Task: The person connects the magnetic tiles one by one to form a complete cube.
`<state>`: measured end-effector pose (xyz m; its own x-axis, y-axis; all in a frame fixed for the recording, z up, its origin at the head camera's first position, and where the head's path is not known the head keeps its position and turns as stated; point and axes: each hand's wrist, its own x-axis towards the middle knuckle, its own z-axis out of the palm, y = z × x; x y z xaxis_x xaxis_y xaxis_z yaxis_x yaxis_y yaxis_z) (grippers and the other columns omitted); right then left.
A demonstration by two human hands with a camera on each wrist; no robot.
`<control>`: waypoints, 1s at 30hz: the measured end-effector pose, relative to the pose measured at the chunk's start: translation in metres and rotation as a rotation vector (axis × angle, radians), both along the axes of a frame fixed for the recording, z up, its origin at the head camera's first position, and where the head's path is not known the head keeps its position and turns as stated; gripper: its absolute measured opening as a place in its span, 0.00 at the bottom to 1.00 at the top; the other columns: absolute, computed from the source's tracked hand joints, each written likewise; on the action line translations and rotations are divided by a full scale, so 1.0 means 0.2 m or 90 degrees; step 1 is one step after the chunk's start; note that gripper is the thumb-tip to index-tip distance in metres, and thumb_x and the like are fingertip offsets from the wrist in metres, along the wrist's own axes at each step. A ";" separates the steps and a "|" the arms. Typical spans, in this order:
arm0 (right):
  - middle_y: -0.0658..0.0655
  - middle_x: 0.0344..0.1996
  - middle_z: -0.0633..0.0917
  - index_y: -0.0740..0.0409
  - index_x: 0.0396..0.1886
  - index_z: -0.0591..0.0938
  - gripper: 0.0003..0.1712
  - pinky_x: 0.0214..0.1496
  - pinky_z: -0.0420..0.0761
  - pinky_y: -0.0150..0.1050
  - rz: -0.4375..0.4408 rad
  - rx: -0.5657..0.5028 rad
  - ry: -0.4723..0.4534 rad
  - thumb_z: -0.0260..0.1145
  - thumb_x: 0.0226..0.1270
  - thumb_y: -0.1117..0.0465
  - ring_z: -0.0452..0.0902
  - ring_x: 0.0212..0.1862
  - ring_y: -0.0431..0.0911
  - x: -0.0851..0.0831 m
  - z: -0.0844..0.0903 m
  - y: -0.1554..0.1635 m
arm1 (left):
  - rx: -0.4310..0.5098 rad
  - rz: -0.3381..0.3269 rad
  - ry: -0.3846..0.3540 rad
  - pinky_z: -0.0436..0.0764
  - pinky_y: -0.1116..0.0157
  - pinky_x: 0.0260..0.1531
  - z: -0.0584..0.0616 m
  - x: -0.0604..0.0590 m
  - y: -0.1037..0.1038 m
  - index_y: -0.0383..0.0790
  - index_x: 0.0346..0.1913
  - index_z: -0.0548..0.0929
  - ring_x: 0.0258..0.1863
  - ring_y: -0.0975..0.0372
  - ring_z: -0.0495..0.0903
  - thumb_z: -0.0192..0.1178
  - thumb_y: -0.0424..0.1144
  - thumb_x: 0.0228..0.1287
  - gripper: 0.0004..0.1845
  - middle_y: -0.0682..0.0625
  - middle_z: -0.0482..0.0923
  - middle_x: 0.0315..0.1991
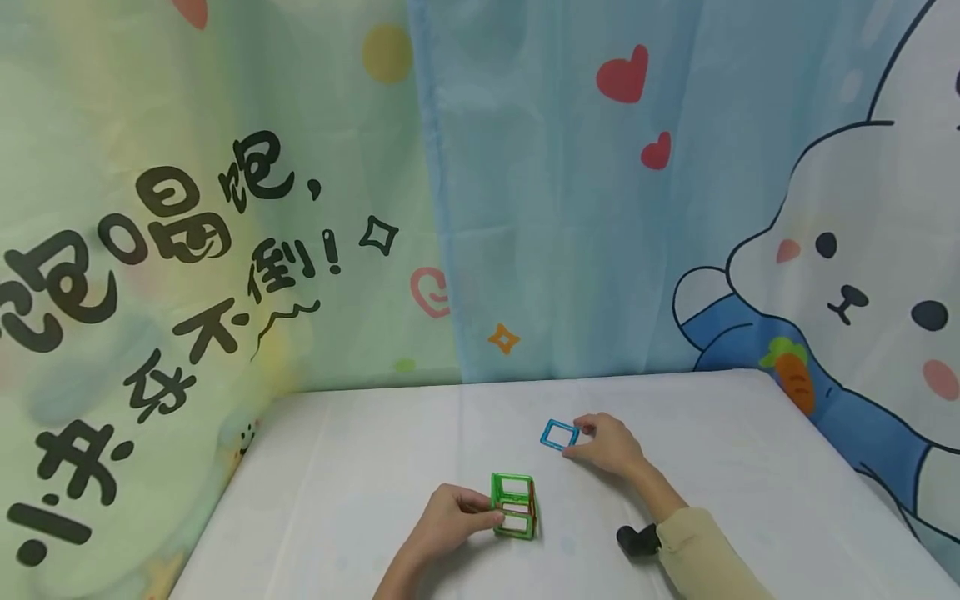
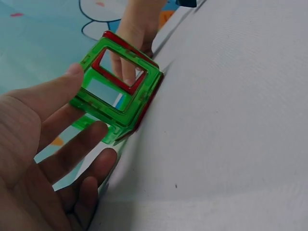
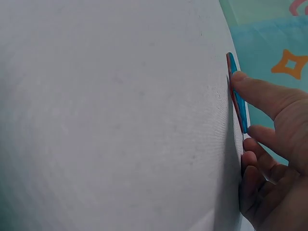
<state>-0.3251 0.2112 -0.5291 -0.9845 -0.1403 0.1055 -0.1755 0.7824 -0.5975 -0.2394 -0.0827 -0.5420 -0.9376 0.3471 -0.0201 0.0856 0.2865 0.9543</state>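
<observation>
Green tile cube (image 1: 513,506): open frame of green square tiles with a red tile (image 2: 120,65) on one face; standing on the white table (image 1: 360,467), near the front edge, slightly left of centre.
Left hand (image 1: 450,521): clasped on the cube's left side, thumb (image 2: 57,94) on an upper green edge, fingers (image 2: 79,147) curled under the lower edge.
Blue square tile (image 1: 559,434): hollow frame, lying flat on the table, behind and right of the cube, apart from it; seen edge-on in the right wrist view (image 3: 238,98), a red strip just beneath its blue rim.
Right hand (image 1: 607,446): pinching the blue tile's right edge, thumb and forefinger (image 3: 260,94) on the rim, remaining fingers curled loosely beside it.
Black wrist device (image 1: 637,540): strapped by the beige sleeve (image 1: 705,554).
Cartoon rabbit curtain (image 1: 847,275): hanging behind the table.
</observation>
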 end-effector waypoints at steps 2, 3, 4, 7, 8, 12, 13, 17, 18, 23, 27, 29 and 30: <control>0.62 0.43 0.82 0.69 0.52 0.81 0.34 0.50 0.74 0.54 -0.002 0.005 -0.005 0.78 0.50 0.53 0.77 0.48 0.57 0.00 0.01 0.00 | -0.011 -0.002 0.003 0.78 0.64 0.29 0.01 0.00 0.00 0.39 0.36 0.89 0.29 0.61 0.82 0.73 0.43 0.54 0.11 0.53 0.85 0.29; 0.62 0.43 0.82 0.69 0.52 0.81 0.34 0.50 0.74 0.54 -0.004 0.011 -0.008 0.78 0.49 0.53 0.77 0.48 0.57 -0.01 0.01 0.00 | -0.015 -0.003 0.005 0.78 0.64 0.29 0.01 0.00 0.00 0.38 0.36 0.89 0.29 0.61 0.82 0.73 0.43 0.54 0.11 0.53 0.85 0.29; 0.62 0.43 0.82 0.68 0.52 0.81 0.33 0.51 0.74 0.54 -0.007 0.016 -0.013 0.79 0.49 0.53 0.77 0.48 0.56 -0.01 0.01 0.00 | -0.019 -0.005 0.008 0.78 0.64 0.29 0.01 0.00 0.00 0.38 0.36 0.89 0.29 0.61 0.82 0.73 0.42 0.54 0.11 0.53 0.85 0.29; 0.61 0.44 0.82 0.68 0.51 0.82 0.34 0.52 0.73 0.54 -0.007 0.025 -0.023 0.79 0.48 0.52 0.76 0.49 0.57 -0.01 0.02 -0.01 | -0.027 -0.006 0.014 0.77 0.65 0.27 0.01 0.01 0.00 0.37 0.36 0.88 0.28 0.62 0.81 0.74 0.39 0.53 0.10 0.53 0.85 0.28; 0.61 0.45 0.82 0.67 0.51 0.82 0.34 0.52 0.73 0.55 -0.007 0.028 -0.024 0.79 0.48 0.52 0.76 0.49 0.57 -0.01 0.02 -0.01 | -0.027 -0.006 0.015 0.77 0.65 0.26 0.01 0.01 0.00 0.37 0.36 0.88 0.27 0.62 0.80 0.74 0.39 0.53 0.10 0.53 0.84 0.28; 0.61 0.45 0.82 0.68 0.51 0.82 0.33 0.53 0.72 0.55 -0.003 0.024 -0.023 0.79 0.48 0.52 0.76 0.50 0.57 -0.01 0.00 0.00 | -0.026 -0.008 0.020 0.76 0.66 0.24 0.00 0.01 0.01 0.37 0.35 0.88 0.26 0.63 0.79 0.74 0.38 0.52 0.10 0.54 0.84 0.27; 0.61 0.45 0.82 0.67 0.51 0.82 0.33 0.53 0.72 0.54 -0.004 0.023 -0.024 0.79 0.48 0.53 0.76 0.50 0.57 -0.01 0.00 0.00 | -0.028 -0.011 0.020 0.76 0.67 0.24 0.00 0.01 0.01 0.37 0.35 0.88 0.26 0.63 0.80 0.74 0.38 0.52 0.10 0.54 0.84 0.27; 0.59 0.42 0.82 0.66 0.50 0.82 0.32 0.52 0.73 0.54 0.008 0.011 -0.015 0.79 0.48 0.54 0.77 0.48 0.56 -0.02 0.00 0.00 | -0.031 -0.015 0.015 0.77 0.66 0.26 0.00 -0.01 0.00 0.37 0.37 0.87 0.27 0.62 0.81 0.75 0.38 0.50 0.12 0.54 0.84 0.28; 0.58 0.42 0.82 0.66 0.50 0.82 0.32 0.52 0.73 0.54 0.012 0.008 -0.014 0.79 0.48 0.54 0.77 0.47 0.55 -0.02 -0.01 0.01 | -0.032 -0.013 0.011 0.78 0.66 0.27 -0.01 -0.01 0.00 0.36 0.38 0.86 0.28 0.62 0.81 0.75 0.38 0.50 0.14 0.54 0.83 0.29; 0.56 0.39 0.82 0.66 0.50 0.81 0.30 0.52 0.73 0.55 0.034 -0.024 -0.002 0.79 0.48 0.57 0.77 0.46 0.54 0.00 -0.01 0.02 | -0.049 -0.018 -0.001 0.79 0.65 0.32 -0.01 -0.04 -0.02 0.37 0.59 0.75 0.33 0.62 0.80 0.79 0.38 0.44 0.37 0.52 0.79 0.44; 0.56 0.39 0.81 0.66 0.51 0.81 0.30 0.46 0.76 0.50 0.051 -0.076 0.000 0.79 0.48 0.60 0.76 0.42 0.51 0.00 -0.01 0.03 | -0.069 -0.058 0.027 0.77 0.65 0.34 0.00 -0.06 -0.01 0.42 0.68 0.70 0.35 0.63 0.79 0.80 0.38 0.43 0.45 0.50 0.76 0.55; 0.57 0.40 0.81 0.66 0.51 0.80 0.30 0.38 0.77 0.45 0.069 -0.104 -0.004 0.78 0.48 0.61 0.75 0.37 0.49 0.01 0.00 0.03 | -0.076 -0.071 0.037 0.77 0.66 0.34 0.00 -0.08 0.00 0.43 0.67 0.72 0.35 0.64 0.79 0.80 0.38 0.43 0.44 0.51 0.75 0.56; 0.57 0.40 0.81 0.66 0.52 0.80 0.29 0.35 0.76 0.43 0.076 -0.114 -0.004 0.78 0.48 0.61 0.74 0.34 0.47 0.02 0.01 0.02 | -0.074 -0.074 0.036 0.77 0.66 0.33 0.00 -0.08 0.00 0.43 0.66 0.73 0.35 0.64 0.79 0.79 0.38 0.44 0.42 0.52 0.75 0.56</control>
<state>-0.3215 0.2156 -0.5274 -0.9626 -0.2359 0.1331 -0.2567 0.6377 -0.7263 -0.2561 -0.0823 -0.5411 -0.8918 0.4522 -0.0152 0.1769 0.3794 0.9082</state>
